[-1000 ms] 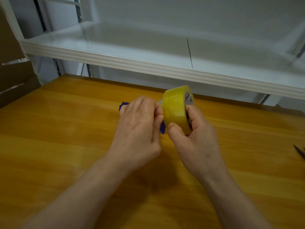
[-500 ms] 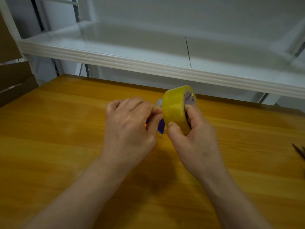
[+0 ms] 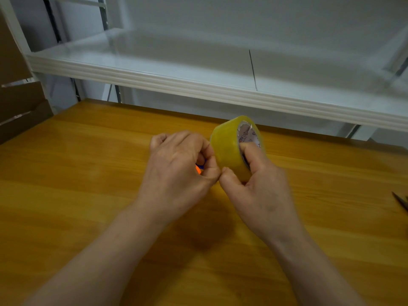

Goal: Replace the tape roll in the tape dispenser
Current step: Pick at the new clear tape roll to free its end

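Observation:
A yellow tape roll (image 3: 227, 146) with a white printed core stands on edge above the wooden table, held by my right hand (image 3: 258, 184), thumb on the outer face and a finger inside the core. My left hand (image 3: 178, 171) is closed right beside the roll's left side, fingertips touching it. Inside that fist only a sliver of the blue and orange tape dispenser (image 3: 199, 168) shows; the rest of it is hidden by my fingers.
The wooden table (image 3: 88, 184) stretches to all sides. A white metal shelf (image 3: 198, 85) overhangs its far edge. Brown cardboard (image 3: 17, 102) stands at the far left. The dark tips of scissors (image 3: 403, 200) poke in at the right edge.
My left hand has curled tighter over the blue dispenser, hiding nearly all of it. The roll has turned slightly, showing more of its core.

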The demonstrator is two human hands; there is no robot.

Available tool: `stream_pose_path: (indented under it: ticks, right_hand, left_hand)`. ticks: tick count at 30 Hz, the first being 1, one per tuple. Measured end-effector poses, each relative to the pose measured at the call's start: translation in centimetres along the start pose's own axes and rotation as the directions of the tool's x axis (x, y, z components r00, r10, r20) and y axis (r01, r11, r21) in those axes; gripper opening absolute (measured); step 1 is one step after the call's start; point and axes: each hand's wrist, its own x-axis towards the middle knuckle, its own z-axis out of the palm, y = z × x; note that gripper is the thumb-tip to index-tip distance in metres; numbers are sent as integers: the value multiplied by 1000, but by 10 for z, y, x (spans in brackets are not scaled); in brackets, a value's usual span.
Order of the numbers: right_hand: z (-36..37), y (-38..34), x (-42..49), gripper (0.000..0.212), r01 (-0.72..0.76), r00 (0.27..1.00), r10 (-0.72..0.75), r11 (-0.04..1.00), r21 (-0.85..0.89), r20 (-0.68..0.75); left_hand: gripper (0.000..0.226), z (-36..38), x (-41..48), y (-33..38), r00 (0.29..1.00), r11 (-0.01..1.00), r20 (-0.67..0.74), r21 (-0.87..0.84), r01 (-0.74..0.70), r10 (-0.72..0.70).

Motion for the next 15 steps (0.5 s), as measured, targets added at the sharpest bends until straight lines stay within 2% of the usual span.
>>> stream_pose_path:
  ticks: [8,15]
  right_hand:
    - [-3,-2,0,11,-21,1000,22,994,104,-1]
    - [-3,-1,2,10,-49,999,49,984,172,4]
  left_hand:
    - [16,-1,2,0,1000,995,27,-98,6,-3]
    - [18,0,1,1,1000,996,1,-92,-5,5]
